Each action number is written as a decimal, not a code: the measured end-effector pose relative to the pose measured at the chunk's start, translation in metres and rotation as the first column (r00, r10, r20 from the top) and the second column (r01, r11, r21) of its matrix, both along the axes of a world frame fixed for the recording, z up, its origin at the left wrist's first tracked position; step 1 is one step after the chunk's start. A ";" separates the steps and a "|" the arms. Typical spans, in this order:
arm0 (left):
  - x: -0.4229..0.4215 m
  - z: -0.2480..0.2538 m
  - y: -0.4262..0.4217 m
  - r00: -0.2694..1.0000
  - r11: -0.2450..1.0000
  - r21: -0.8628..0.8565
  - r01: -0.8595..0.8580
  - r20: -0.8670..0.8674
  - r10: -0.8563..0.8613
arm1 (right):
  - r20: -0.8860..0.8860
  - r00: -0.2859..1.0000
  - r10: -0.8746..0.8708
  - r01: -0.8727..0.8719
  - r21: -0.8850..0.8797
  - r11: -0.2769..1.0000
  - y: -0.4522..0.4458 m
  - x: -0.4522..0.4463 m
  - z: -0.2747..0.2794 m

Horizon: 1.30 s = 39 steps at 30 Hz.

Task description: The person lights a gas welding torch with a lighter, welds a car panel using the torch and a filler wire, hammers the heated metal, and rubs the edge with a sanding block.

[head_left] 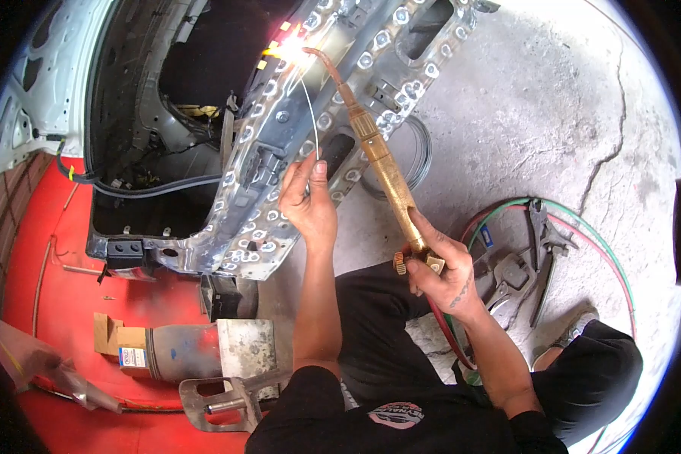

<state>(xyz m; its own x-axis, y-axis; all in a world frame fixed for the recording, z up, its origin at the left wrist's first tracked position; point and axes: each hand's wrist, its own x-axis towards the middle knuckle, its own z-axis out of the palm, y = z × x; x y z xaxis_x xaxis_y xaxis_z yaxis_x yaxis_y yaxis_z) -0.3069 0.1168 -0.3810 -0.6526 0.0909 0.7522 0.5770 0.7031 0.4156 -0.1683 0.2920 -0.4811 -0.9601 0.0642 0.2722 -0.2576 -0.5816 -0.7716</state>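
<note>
My right hand (445, 265) is wrapped round the valve end of a brass welding torch (387, 170). From its bent copper tip a bright flame (288, 50) glares onto the upper part of a bare metal car body panel (259, 189) dotted with ground spots. Between the thumb and fingers of my left hand (311, 200) is a thin filler rod (313, 113), its far end reaching up toward the flame. The glare hides exactly where rod, tip and metal meet. That hand is in front of the panel's lower half; whether it touches the panel I cannot tell.
Green and red hoses (575, 221) curve over the concrete at right, near locking pliers (513, 276). A wire coil (424, 159) lies behind the torch. At lower left are a grey cylinder (185, 352), a small cardboard box (132, 337) and a metal clamp (197, 401).
</note>
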 end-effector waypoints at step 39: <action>-0.001 0.005 0.007 1.000 1.000 -0.022 -0.001 -0.022 0.001 | -0.011 1.000 -0.008 0.008 -0.004 1.000 -0.001 0.000 -0.001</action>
